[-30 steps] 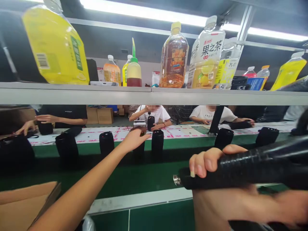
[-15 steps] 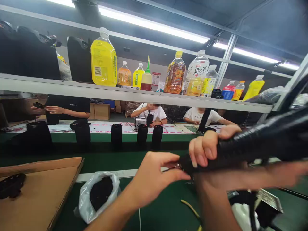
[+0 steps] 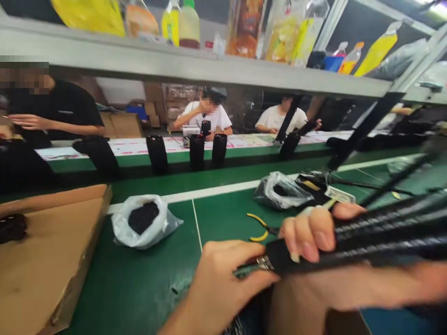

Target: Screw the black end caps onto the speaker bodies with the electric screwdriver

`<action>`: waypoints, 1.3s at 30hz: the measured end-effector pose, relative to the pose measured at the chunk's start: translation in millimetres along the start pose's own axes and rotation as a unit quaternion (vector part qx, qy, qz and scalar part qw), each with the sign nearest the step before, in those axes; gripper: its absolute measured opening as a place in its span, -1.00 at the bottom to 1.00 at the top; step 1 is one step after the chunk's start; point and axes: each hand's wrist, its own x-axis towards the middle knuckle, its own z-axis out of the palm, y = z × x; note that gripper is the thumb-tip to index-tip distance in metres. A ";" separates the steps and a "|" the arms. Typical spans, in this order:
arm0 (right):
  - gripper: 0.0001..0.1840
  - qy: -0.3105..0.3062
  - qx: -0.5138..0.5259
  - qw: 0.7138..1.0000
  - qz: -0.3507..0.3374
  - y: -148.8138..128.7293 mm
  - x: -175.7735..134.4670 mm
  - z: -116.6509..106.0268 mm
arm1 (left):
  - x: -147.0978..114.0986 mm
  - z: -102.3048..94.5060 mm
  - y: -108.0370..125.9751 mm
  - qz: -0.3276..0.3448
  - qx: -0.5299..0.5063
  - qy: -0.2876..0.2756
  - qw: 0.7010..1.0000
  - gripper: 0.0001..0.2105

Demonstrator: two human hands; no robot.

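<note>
Black tool [image 3: 366, 237] in right grip [image 3: 310, 232]; bottle labels [image 3: 281, 42] blurred, unreadable.

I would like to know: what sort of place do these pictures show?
Probably a factory assembly workshop: similar black units stand in a line, people sit working at the far side, and pliers lie on the green work surface near the hands.

White light from a lamp [image 3: 440, 8] flared at the top right corner. Motion blur smeared the bottles [image 3: 246, 30] — and the lower right too — while pale glints streaked the long black object [image 3: 382, 230] and dark shadow banded the green bench [image 3: 223, 216].
</note>
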 end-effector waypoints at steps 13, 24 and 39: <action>-0.32 -0.133 0.025 0.991 0.025 52.1 14.5 22.3 | -12.9 -0.1 -28.1 -0.181 -0.029 0.071 0.981 -0.91; -0.34 -0.129 0.023 0.988 0.076 66.6 8.6 35.4 | -29.2 -4.3 -33.3 -0.155 0.024 0.151 0.976 -0.94; -0.35 -0.125 0.008 0.990 0.072 70.4 -8.3 31.0 | -49.8 -14.6 -39.0 -0.092 0.106 0.111 0.984 -0.90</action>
